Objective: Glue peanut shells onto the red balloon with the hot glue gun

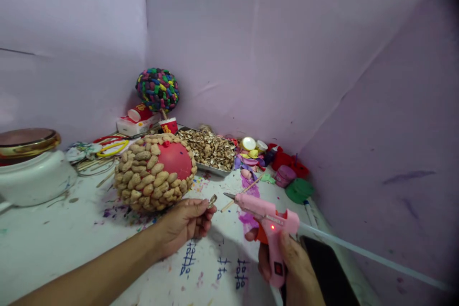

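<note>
Between the thumb and fingers of my left hand (191,220) is a peanut shell (213,201), its hollow side partly showing. My right hand (296,265) grips a pink glue gun (267,215) by its handle, with a red light lit on its side. The metal nozzle points left toward the shell and stays a little apart from it. A long translucent glue stick (373,256) runs out of the gun's back. Left of my hands sits a ball covered in peanut shells (150,184), with a bare red balloon patch (175,160) at its upper right.
Behind the ball lies a metal tray (220,172) of peanut shells. A multicoloured ball (158,90) stands at the back. A white pot (36,177) is on the left, and a green tub (299,190) on the right. A dark phone-like slab (328,270) lies beside my right hand.
</note>
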Motion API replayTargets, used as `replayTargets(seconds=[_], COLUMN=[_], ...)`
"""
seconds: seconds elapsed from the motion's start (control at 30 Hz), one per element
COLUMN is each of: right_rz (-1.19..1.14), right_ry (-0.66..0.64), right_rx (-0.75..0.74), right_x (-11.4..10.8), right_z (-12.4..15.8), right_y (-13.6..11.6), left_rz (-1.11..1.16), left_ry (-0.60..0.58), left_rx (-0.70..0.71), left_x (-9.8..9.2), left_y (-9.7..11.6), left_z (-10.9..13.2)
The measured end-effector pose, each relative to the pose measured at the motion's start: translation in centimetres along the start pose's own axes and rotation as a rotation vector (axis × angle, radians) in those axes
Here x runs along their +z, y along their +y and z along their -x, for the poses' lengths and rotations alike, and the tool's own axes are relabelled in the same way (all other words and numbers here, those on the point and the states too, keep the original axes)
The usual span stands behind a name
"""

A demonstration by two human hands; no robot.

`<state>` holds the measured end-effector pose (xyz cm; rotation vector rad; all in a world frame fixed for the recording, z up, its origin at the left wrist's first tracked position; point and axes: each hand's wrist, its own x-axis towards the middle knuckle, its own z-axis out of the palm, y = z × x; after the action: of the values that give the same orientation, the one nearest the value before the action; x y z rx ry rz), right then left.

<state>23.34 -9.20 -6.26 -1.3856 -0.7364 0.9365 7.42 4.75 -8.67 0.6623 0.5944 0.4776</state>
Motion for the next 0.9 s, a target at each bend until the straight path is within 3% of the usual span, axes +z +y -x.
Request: replayTargets(seconds=[0.5, 0.73, 0.9], right_rz=[0.347, 0.389, 0.417], right_ry=[0.123, -0.078, -0.084], right_rx=[-0.121, -0.151, -0.146], right_x=[0.8, -0.3, -0.7], right_z=[1.2, 0.4, 0.1], right_y=[0.5, 1.5, 1.8], left_rz=[-0.042, -0.054, -0.039], left_ry=[-0.009, -0.021, 0.003], left_rx=[0.009, 0.021, 0.016], left_x=[0.3, 0.5, 0.6], left_y=[0.0, 0.0, 0.1], left_z=[0.3, 0.4, 0.4])
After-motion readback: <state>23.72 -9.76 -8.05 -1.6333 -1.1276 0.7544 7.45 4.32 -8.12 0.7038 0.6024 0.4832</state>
